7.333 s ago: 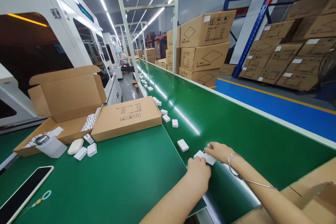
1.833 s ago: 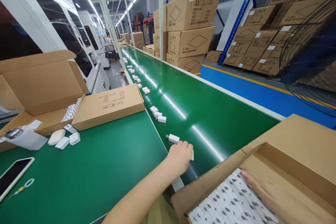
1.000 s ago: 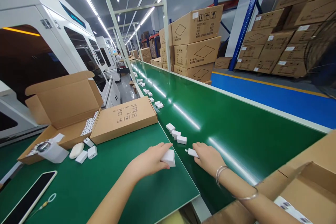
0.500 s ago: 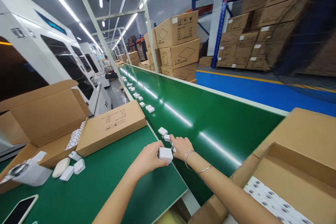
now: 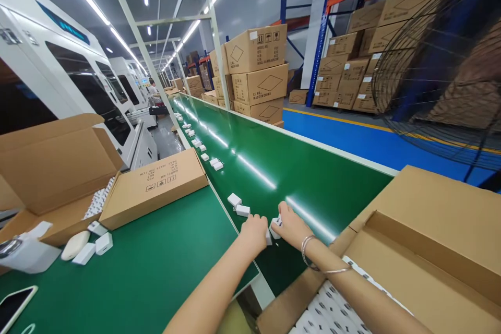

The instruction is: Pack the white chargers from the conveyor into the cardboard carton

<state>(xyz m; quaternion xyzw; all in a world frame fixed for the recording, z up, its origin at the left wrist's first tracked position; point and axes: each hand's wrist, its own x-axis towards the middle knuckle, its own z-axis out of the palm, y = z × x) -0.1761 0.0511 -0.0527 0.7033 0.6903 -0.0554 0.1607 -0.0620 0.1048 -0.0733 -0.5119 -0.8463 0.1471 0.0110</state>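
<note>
Over the near edge of the green conveyor belt [image 5: 313,182], my left hand [image 5: 255,232] is closed on a white charger [image 5: 268,237], mostly hidden by the fingers. Just right of it, my right hand [image 5: 291,224], with two bangles at the wrist, grips another white charger [image 5: 275,226]. The two hands are close together. Two loose chargers lie on the belt just beyond my left hand, one a white block [image 5: 243,211] and the other a white block [image 5: 234,199]. Farther up the belt is a line of several more.
An open carton [image 5: 430,250] with rows of white chargers [image 5: 329,308] stands at right. On the green table [image 5: 156,266] are a closed carton [image 5: 156,185], an open carton [image 5: 50,162], loose chargers [image 5: 104,243] and a phone [image 5: 18,308]. A fan [image 5: 415,73] stands at far right.
Both hands have moved right over the belt, and my right hand has picked up a charger. The charger in my left hand is now mostly covered. The view has shifted to the right.
</note>
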